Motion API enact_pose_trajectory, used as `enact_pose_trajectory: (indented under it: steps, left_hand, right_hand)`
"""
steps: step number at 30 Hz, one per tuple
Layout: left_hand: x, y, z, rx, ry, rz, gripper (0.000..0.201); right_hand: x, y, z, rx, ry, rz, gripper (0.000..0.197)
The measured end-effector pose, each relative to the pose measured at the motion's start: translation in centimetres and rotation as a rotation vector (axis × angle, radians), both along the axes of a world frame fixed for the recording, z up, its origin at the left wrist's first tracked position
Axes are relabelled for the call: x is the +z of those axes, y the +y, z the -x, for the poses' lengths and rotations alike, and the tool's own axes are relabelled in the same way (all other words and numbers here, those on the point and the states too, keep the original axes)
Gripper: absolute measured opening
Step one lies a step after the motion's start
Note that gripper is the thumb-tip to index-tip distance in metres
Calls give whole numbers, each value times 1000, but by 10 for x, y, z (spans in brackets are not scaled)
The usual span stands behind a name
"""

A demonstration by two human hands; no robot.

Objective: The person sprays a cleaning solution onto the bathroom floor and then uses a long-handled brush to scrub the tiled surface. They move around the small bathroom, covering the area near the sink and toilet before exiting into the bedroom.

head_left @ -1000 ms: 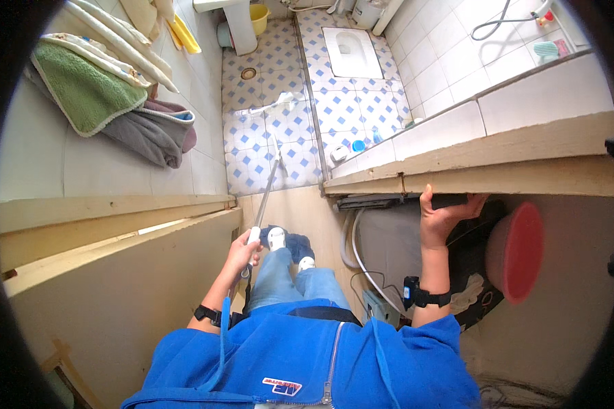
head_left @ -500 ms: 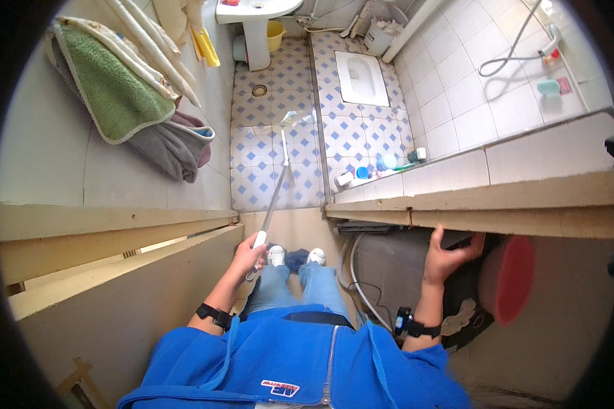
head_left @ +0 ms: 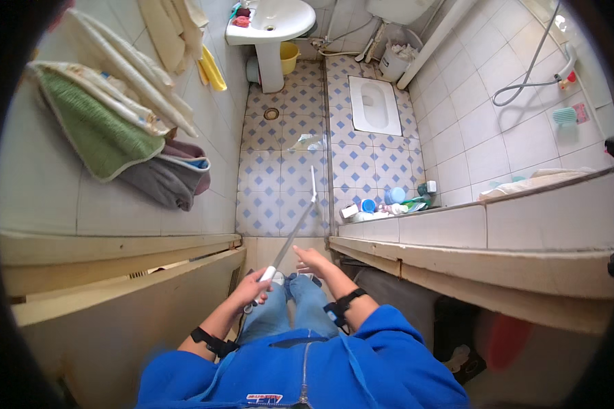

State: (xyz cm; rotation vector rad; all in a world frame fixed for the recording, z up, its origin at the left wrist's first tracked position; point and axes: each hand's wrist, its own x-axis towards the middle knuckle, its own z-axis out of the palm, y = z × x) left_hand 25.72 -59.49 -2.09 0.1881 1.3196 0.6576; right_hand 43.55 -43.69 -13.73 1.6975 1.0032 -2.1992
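Observation:
My left hand [head_left: 251, 290] is closed round the white grip of a long-handled floor tool [head_left: 292, 237]. Its grey pole slants away and to the right, ending in a narrow white bar [head_left: 313, 181] at or just above the tiled floor; whether it touches, I cannot tell. The bar's exact kind is not clear. My right hand [head_left: 310, 261] is held beside the pole, fingers stretched and apart, with nothing in it. Past the bar, a pale shiny patch [head_left: 305, 142] shows on the blue-patterned tiles [head_left: 262, 180].
A pedestal sink [head_left: 273, 65] and yellow bucket [head_left: 289, 58] stand far back. Right of a floor divider is a squat toilet [head_left: 375, 105]. Bottles [head_left: 394, 196] crowd a tiled ledge. Towels [head_left: 102, 126] hang on the left wall. An open door panel [head_left: 136, 307] flanks me.
My right hand has left the door frame beside the red basin and swung in to the pole. The tool's head has come nearer and rightward. My view has tipped slightly farther forward.

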Motion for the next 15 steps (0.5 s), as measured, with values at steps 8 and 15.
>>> enact_pose_trajectory:
  steps: [8,15]
  left_hand:
    - [-36,33,-12,-55,-33,168,60]
    - [-40,70,58,-62,-49,278,59]
  right_hand:
    - [-131,-22,64,-495,-149,188,26]
    - [-136,-5,123,-224,-355,-45,14]
